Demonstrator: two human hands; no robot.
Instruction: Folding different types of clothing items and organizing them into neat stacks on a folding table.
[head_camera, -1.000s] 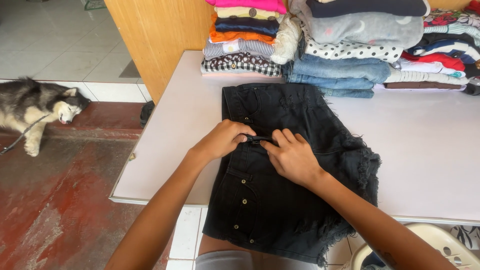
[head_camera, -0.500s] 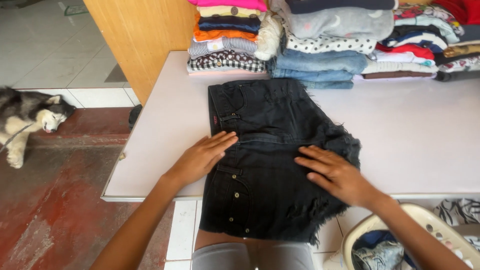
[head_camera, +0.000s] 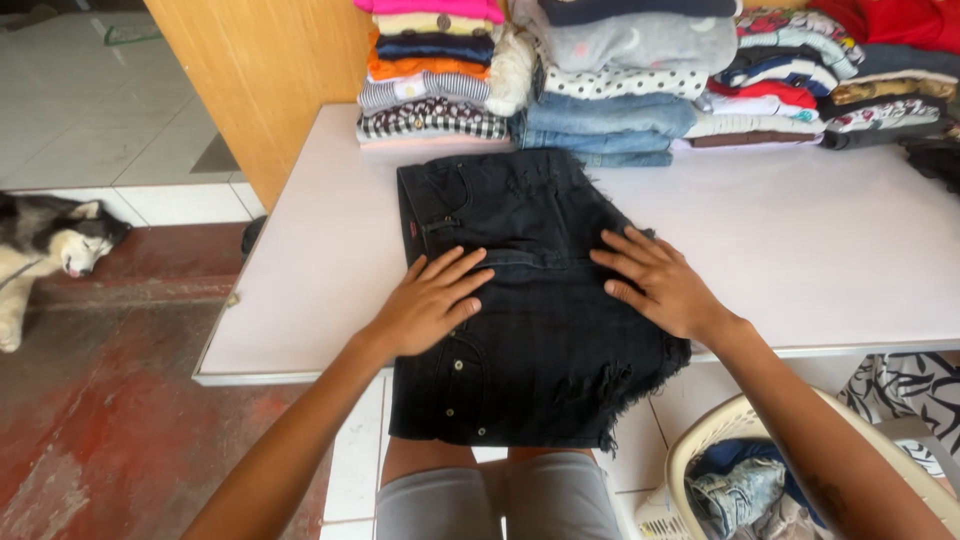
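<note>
Your left hand (head_camera: 432, 300) is flat and open, palm down, fingers spread, pressing on the black denim shorts (head_camera: 520, 300). It sits on the left half of the garment, near the pocket with the metal buttons. Your right hand (head_camera: 655, 285) is the same: open, palm down, fingers fanned out, resting on the right half close to the frayed hem. Neither hand pinches or grips any fabric (just flat contact).

The shorts lie on the white table (head_camera: 820, 250), folded lengthwise, one end toward the clothes stacks and the other end hanging over the table's near edge above your lap. The frayed edge runs down the right side.

Behind the shorts, at the table's far side:
- a stack of folded tops (head_camera: 430, 70), pink on top, checked piece at the bottom
- folded blue jeans (head_camera: 605, 125) under grey and dotted pieces, just beside that stack
- more mixed folded clothes (head_camera: 800, 85) further right

None of those stacks touches your hands; the shorts' far end lies just short of the jeans.

Lower right, beside your right forearm: a cream laundry basket (head_camera: 700, 450) with denim inside, on the floor. Far left on the floor: a black and white dog (head_camera: 50, 250) lying down, well apart from the table. A wooden panel (head_camera: 260, 80) stands behind the table's left corner.
</note>
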